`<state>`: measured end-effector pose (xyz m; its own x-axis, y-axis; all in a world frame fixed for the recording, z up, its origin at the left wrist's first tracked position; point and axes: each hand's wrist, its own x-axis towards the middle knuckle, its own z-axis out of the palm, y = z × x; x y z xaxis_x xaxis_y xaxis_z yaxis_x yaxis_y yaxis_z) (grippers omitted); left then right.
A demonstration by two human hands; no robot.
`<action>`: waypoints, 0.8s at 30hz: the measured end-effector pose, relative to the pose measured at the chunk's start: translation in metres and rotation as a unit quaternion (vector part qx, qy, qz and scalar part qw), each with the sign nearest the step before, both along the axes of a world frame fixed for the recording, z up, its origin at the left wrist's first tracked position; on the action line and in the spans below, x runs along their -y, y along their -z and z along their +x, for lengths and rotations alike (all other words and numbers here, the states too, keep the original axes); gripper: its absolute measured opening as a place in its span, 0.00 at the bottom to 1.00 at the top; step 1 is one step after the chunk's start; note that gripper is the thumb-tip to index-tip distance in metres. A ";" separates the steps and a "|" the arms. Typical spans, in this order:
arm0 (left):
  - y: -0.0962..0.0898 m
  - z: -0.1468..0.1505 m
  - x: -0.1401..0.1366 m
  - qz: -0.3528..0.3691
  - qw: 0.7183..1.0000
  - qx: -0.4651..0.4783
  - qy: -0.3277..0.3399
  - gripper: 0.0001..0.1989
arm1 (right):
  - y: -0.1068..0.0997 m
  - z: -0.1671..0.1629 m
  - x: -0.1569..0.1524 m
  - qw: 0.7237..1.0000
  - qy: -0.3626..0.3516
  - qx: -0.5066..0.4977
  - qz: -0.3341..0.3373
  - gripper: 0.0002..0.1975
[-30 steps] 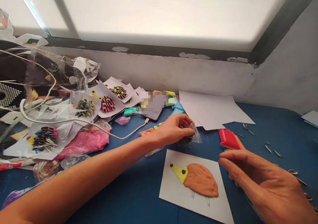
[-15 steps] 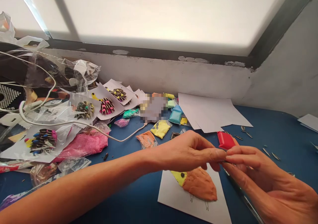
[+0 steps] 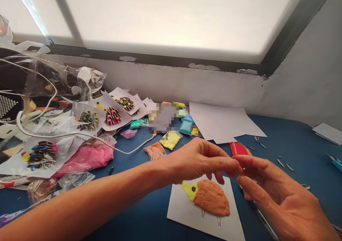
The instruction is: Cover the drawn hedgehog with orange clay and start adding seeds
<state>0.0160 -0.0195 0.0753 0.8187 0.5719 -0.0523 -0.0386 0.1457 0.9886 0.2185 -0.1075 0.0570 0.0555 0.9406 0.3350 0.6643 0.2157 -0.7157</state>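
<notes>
My left hand (image 3: 205,159) reaches across from the left, thumb and index finger pinched; whatever is between the tips is too small or hidden to make out. Facing it, my right hand (image 3: 285,194) has its fingers curled, palm partly up, its index fingertip by the left fingertips. A tiny pale sliver shows among its fingers, unclear in kind. Below the hands lies a white paper (image 3: 181,216) with a clay hedgehog-like figure: a brown clay body (image 3: 212,198), a yellow clay head (image 3: 189,189) with a black eye, and drawn legs. A slim metal tool (image 3: 264,219) lies under my right hand.
Behind my hands sit a red clay pack (image 3: 238,149) and blue (image 3: 186,126), yellow (image 3: 171,140) and orange packs (image 3: 155,151). Striped seeds (image 3: 290,167) are scattered right. White sheets (image 3: 227,121) lie at the back. Finished seed-spiked figures (image 3: 42,153), a pink cloth (image 3: 85,157) and a white cable (image 3: 128,152) fill the left.
My fingertips have drawn slightly apart, and the right thumb has dropped away from the left fingers. The whole view has shifted a little, with things appearing slightly further left.
</notes>
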 end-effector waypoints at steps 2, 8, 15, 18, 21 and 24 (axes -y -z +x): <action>-0.001 0.000 0.003 0.014 0.999 -0.003 0.028 0.20 | -0.002 0.002 -0.002 1.000 0.002 0.003 0.006 0.17; -0.008 -0.001 0.005 -0.007 0.992 -0.002 0.125 0.24 | -0.009 0.003 0.002 1.000 -0.002 -0.024 -0.013 0.18; -0.007 -0.001 0.008 0.010 0.990 -0.041 0.134 0.33 | -0.014 -0.008 0.003 0.996 -0.053 -0.064 -0.027 0.11; -0.009 -0.002 0.006 0.015 0.993 -0.011 0.119 0.28 | -0.016 -0.012 0.001 0.996 -0.033 -0.074 0.040 0.06; -0.012 -0.003 0.004 -0.002 0.994 0.003 0.112 0.25 | -0.013 -0.012 0.003 0.996 -0.020 -0.034 0.083 0.06; -0.012 -0.003 0.001 -0.007 0.992 -0.006 0.122 0.23 | -0.007 -0.011 0.009 0.991 -0.009 0.025 0.130 0.06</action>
<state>0.0128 -0.0206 0.0871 0.9321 0.3553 -0.0698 0.0121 0.1620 0.9867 0.2078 -0.1165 0.0635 0.0167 0.8225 0.5686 0.6915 0.4012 -0.6007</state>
